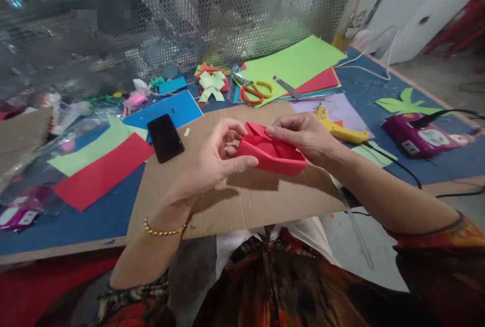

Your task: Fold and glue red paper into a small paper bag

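Note:
A folded red paper box (276,162), open at the top, is held between my two hands above a cardboard sheet (242,205). My left hand (217,152) grips its left end, thumb along the near wall and fingers behind. With thumb and fingers, my right hand (303,135) pinches a red flap on the far side of the box. The fingertips behind the paper are partly hidden. Left of my left hand a black phone (165,137) lies at the cardboard's edge.
Scissors (253,90) and a metal nail clipper (287,86) rest by stacked coloured paper (295,59). A yellow glue gun (343,129) with a black cord lies right of my right hand, near a purple power strip (419,135). Red paper (104,171) lies at left; a drink cup (358,11) stands behind.

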{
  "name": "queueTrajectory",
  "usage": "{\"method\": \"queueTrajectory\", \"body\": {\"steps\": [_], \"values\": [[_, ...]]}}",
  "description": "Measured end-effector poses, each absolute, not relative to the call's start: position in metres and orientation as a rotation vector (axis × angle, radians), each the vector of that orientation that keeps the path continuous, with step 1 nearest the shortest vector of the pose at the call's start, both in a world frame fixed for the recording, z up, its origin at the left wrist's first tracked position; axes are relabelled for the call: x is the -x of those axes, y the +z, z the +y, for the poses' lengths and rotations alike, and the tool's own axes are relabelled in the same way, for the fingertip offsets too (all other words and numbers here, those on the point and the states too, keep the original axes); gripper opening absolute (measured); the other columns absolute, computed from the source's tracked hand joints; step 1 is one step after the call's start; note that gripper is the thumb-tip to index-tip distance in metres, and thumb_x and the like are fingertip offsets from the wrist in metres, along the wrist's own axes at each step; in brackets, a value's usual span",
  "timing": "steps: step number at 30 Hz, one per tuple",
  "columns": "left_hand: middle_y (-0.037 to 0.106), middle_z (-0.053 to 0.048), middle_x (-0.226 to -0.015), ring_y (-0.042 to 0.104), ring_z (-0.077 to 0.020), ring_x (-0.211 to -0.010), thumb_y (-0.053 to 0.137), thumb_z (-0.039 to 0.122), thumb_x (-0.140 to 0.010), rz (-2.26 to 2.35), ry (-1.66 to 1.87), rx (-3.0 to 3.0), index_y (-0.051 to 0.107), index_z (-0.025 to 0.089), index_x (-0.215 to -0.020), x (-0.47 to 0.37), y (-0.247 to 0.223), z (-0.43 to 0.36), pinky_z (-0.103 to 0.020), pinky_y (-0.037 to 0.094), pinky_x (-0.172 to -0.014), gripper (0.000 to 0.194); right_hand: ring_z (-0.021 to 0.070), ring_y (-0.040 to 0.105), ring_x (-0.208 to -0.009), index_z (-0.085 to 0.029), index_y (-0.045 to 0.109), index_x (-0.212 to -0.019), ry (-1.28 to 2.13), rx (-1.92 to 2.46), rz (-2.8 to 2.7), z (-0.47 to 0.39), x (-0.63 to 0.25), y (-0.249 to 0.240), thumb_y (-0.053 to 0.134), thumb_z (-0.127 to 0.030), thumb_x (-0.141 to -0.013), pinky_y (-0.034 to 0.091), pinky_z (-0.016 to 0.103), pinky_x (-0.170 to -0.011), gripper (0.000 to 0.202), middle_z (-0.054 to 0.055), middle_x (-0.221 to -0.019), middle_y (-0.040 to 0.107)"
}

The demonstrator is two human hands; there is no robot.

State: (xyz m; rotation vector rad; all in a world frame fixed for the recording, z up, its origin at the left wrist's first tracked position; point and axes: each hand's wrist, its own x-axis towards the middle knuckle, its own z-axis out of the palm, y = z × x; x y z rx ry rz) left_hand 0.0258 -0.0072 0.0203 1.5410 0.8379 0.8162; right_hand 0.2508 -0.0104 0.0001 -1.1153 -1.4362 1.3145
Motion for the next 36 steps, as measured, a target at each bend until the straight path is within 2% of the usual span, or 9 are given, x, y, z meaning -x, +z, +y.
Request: {"method": "queueTrajectory", "body": {"steps": [4,8,13,17,21,24,27,31,36], "values": [[0.071,-0.002,-0.094,0.067,-0.0152,-0.082,0.097,0.059,-0.072,0.883,0.861,-1.6,0.066,0.021,-0.097,-0.03,0.016,-0.009,-0.023,0.056,-0.072,0.054,0.0107,0.042,-0.052,-0.023,0.066,-0.066,1.27,1.1,-1.482,-0.012,-0.253,0.002,0.086,-0.074,-0.075,0.025,0.028,-0.044,0.055,-0.002,-0.056,0.057],[0.07,-0.001,-0.084,0.061,-0.0136,-0.075,0.095,0.054,-0.077,0.939,0.893,-1.631,0.073,0.02,-0.093,-0.029,0.012,-0.011,-0.023,0.051,-0.067,0.044,0.0094,0.04,-0.051,-0.023,0.063,-0.064,1.328,1.087,-1.473,-0.014,-0.255,0.003,0.084,-0.073,-0.077,0.025,0.028,-0.044,0.056,-0.003,-0.057,0.054],[0.069,0.0,-0.08,0.058,-0.0131,-0.073,0.095,0.048,-0.08,0.986,0.965,-1.665,0.075,0.019,-0.087,-0.029,0.007,-0.013,-0.023,0.047,-0.064,0.035,0.0086,0.036,-0.048,-0.023,0.054,-0.061,1.337,1.103,-1.499,-0.015,-0.253,0.004,0.076,-0.083,-0.079,0.023,0.029,-0.043,0.067,-0.003,-0.056,0.048],[0.071,0.0,-0.078,0.06,-0.0136,-0.072,0.095,0.049,-0.078,1.021,1.015,-1.662,0.075,0.019,-0.086,-0.031,0.004,-0.014,-0.023,0.046,-0.063,0.037,0.0096,0.034,-0.049,-0.024,0.051,-0.059,1.253,1.112,-1.566,-0.015,-0.253,0.002,0.071,-0.086,-0.083,0.022,0.03,-0.045,0.07,-0.003,-0.054,0.043],[0.07,0.0,-0.076,0.059,-0.014,-0.07,0.096,0.05,-0.076,1.035,1.002,-1.654,0.074,0.02,-0.085,-0.032,0.005,-0.012,-0.023,0.046,-0.061,0.039,0.0129,0.046,-0.054,-0.023,0.063,-0.065,1.207,1.16,-1.565,-0.013,-0.257,-0.001,0.067,-0.088,-0.085,0.031,0.03,-0.047,0.068,0.001,-0.059,0.056],[0.068,0.0,-0.075,0.058,-0.0138,-0.07,0.097,0.05,-0.073,1.036,1.014,-1.619,0.073,0.019,-0.085,-0.03,0.006,-0.008,-0.023,0.045,-0.061,0.041,0.0181,0.064,-0.071,-0.024,0.075,-0.082,1.121,1.103,-1.605,-0.012,-0.263,0.001,0.067,-0.077,-0.093,0.049,0.031,-0.058,0.055,0.005,-0.08,0.075],[0.068,0.0,-0.076,0.057,-0.0135,-0.07,0.096,0.049,-0.074,1.076,1.046,-1.604,0.073,0.02,-0.086,-0.028,0.006,-0.004,-0.023,0.044,-0.061,0.04,0.0206,0.072,-0.09,-0.025,0.078,-0.108,1.13,1.023,-1.669,-0.01,-0.272,0.004,0.074,-0.051,-0.094,0.06,0.032,-0.074,0.029,0.006,-0.101,0.08],[0.066,0.001,-0.076,0.054,-0.0115,-0.067,0.092,0.047,-0.079,1.102,1.084,-1.637,0.071,0.02,-0.086,-0.026,0.005,-0.002,-0.022,0.044,-0.06,0.035,0.0209,0.075,-0.101,-0.023,0.07,-0.134,1.186,0.892,-1.8,-0.005,-0.282,0.003,0.075,-0.026,-0.085,0.063,0.033,-0.081,0.049,0.008,-0.114,0.08],[0.066,0.002,-0.076,0.059,-0.0117,-0.064,0.09,0.047,-0.082,1.069,1.033,-1.59,0.068,0.021,-0.087,-0.028,0.008,-0.005,-0.022,0.05,-0.057,0.035,0.0221,0.075,-0.105,-0.025,0.072,-0.135,1.039,0.892,-1.891,-0.001,-0.283,-0.001,0.072,-0.028,-0.087,0.063,0.036,-0.088,0.048,0.008,-0.12,0.079]]}}
